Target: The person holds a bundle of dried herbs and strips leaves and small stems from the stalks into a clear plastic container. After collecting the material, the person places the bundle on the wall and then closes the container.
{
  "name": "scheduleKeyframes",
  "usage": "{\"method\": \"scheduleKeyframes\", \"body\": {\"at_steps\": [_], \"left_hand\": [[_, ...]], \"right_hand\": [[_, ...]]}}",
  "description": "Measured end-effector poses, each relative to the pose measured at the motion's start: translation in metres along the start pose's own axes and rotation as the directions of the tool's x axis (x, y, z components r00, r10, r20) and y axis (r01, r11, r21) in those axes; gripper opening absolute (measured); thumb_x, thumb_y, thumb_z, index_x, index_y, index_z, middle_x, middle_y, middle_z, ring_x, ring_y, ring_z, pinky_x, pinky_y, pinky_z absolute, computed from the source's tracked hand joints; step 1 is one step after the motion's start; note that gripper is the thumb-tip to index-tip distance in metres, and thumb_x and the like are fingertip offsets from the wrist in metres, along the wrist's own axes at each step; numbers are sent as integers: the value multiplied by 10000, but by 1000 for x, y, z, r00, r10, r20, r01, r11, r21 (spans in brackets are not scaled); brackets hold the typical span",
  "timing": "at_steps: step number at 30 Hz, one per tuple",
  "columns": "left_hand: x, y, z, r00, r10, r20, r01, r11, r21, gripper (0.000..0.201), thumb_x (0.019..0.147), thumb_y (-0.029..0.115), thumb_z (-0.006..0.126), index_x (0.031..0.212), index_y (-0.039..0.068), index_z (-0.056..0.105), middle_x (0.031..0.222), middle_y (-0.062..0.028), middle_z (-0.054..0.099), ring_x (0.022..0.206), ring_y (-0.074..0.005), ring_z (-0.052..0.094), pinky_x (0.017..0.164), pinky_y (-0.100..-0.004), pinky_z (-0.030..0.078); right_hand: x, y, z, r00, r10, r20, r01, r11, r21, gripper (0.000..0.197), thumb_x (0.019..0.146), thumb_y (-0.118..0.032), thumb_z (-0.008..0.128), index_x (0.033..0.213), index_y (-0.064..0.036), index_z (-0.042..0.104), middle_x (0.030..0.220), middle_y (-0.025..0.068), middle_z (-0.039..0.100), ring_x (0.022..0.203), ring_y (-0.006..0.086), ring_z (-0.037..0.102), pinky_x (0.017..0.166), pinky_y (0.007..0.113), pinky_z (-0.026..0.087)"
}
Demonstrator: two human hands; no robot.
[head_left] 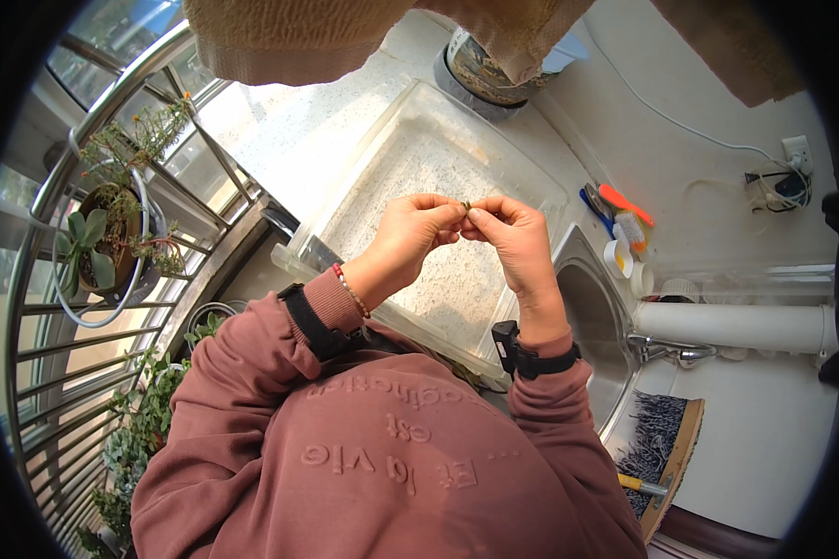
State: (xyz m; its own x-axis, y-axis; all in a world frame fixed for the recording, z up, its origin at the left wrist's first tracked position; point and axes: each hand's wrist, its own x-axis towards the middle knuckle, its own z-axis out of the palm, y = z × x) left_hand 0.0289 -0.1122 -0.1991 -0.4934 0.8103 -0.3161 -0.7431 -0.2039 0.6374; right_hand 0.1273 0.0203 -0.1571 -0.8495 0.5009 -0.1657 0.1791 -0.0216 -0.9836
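Over a translucent plastic bin lid or shallow tub (pixel 364 200), my two hands meet fingertip to fingertip. My left hand (pixel 419 228) is closed in a pinch on a small dark greenish-brown piece (pixel 467 206), too small to name. My right hand (pixel 513 238) pinches the same piece from the other side with thumb and forefinger. Dark specks lie scattered over the pale area below the hands. Most of the piece is hidden by the fingertips.
To the right is a steel sink (pixel 583 307) with a faucet (pixel 671 349). Brushes with an orange handle (pixel 626 205) lie behind it. A bucket (pixel 485 79) stands at the back, a potted succulent (pixel 93 247) hangs on the left railing, and a broom head (pixel 667 456) rests at lower right.
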Motion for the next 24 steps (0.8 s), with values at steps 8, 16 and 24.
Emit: {"method": "scheduleKeyframes", "body": {"at_steps": [8, 16, 24], "left_hand": [[10, -5, -4, 987, -150, -54, 121, 927, -355, 190, 996, 184, 507, 965, 22, 601, 923, -73, 600, 801, -171, 576, 799, -291, 505], [13, 6, -12, 957, -283, -64, 224, 859, -461, 280, 1024, 165, 425, 983, -77, 558, 1004, -193, 596, 913, -272, 613, 864, -371, 562], [7, 12, -20, 962, -272, -23, 241, 885, -397, 237, 1013, 130, 448, 945, -63, 568, 982, -170, 604, 874, -237, 623, 831, -342, 574]], "right_hand": [[-12, -9, 25, 957, -290, 22, 258, 811, -525, 77, 858, -16, 664, 910, 26, 702, 822, 102, 700, 714, 145, 672, 640, 279, 534], [32, -20, -34, 983, -182, -20, 170, 949, -265, 170, 906, -81, 624, 1015, 28, 698, 846, 96, 715, 753, 145, 688, 658, 273, 541], [92, 75, -83, 831, 460, -312, -481, 316, -817, 255, 829, -146, 713, 995, 42, 666, 851, 111, 700, 691, 182, 685, 572, 305, 561]]}}
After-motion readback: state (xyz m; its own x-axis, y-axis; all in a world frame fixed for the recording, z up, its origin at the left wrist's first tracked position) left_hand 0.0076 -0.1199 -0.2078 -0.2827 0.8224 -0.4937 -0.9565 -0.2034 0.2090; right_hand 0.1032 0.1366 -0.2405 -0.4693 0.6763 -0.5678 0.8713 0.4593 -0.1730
